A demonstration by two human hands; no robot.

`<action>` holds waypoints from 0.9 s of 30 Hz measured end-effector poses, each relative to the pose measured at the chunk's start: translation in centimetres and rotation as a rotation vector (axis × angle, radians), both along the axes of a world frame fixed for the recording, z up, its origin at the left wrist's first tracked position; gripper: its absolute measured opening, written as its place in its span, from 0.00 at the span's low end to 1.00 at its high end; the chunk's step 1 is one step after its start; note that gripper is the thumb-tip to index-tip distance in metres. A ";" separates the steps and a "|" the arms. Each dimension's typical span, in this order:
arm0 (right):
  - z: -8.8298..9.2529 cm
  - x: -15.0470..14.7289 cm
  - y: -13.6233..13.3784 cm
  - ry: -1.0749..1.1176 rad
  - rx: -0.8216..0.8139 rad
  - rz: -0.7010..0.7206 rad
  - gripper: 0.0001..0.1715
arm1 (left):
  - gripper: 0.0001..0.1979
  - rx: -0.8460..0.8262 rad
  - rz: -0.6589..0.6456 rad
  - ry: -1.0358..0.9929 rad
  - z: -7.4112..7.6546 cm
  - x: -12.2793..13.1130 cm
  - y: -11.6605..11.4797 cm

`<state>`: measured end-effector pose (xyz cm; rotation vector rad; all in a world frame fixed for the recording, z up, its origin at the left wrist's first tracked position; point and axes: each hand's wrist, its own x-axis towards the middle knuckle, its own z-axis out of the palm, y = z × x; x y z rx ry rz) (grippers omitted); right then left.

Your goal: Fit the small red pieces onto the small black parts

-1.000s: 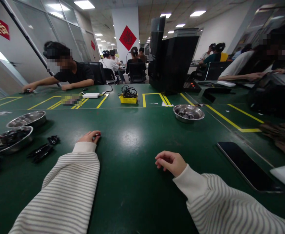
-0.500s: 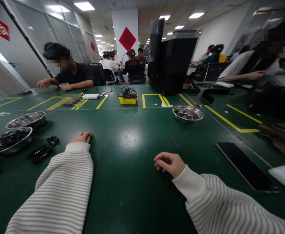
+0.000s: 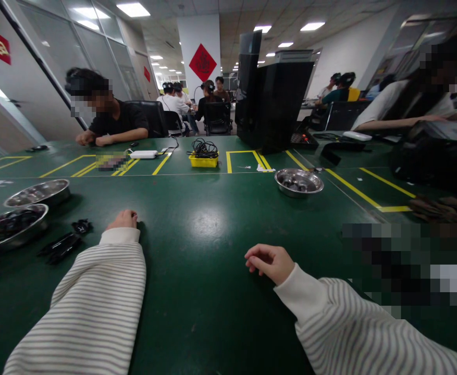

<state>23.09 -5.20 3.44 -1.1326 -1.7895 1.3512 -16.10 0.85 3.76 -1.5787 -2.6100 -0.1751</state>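
My left hand (image 3: 122,219) rests on the green table (image 3: 197,291), its fingers curled in. The far side of that hand hides whatever is in it, if anything. Black plastic parts (image 3: 62,246) lie to its left, with a smaller black piece (image 3: 82,226) closer by. My right hand (image 3: 271,262) is at the middle right of the table. Its fingers and thumb are loosely closed around a hollow, and nothing shows between them. Both hands are apart from each other and from the objects around.
Two metal bowls (image 3: 58,194) stand at the left, the nearer holding dark parts. Another metal bowl (image 3: 299,188) stands far right of centre. A yellow tray (image 3: 204,161) holds black cable. A black computer case (image 3: 281,104) stands behind. A blurred patch covers the right side. Co-workers sit around.
My left hand has shifted slightly left in view; my right hand keeps its pose. The person across the table has drawn one hand in towards the other. The phone at right is now blurred out.
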 end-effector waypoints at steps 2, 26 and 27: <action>0.1 0.0 -0.1 0.002 0.004 -0.010 0.09 | 0.14 -0.002 0.002 -0.003 -0.1 -0.1 0.1; 0.0 -0.1 -0.1 -0.022 0.033 0.016 0.09 | 0.12 -0.034 -0.028 -0.038 0.4 0.1 -0.1; 0.0 -0.1 -0.1 -0.020 0.034 0.016 0.09 | 0.12 -0.033 -0.029 -0.048 0.6 0.2 -0.3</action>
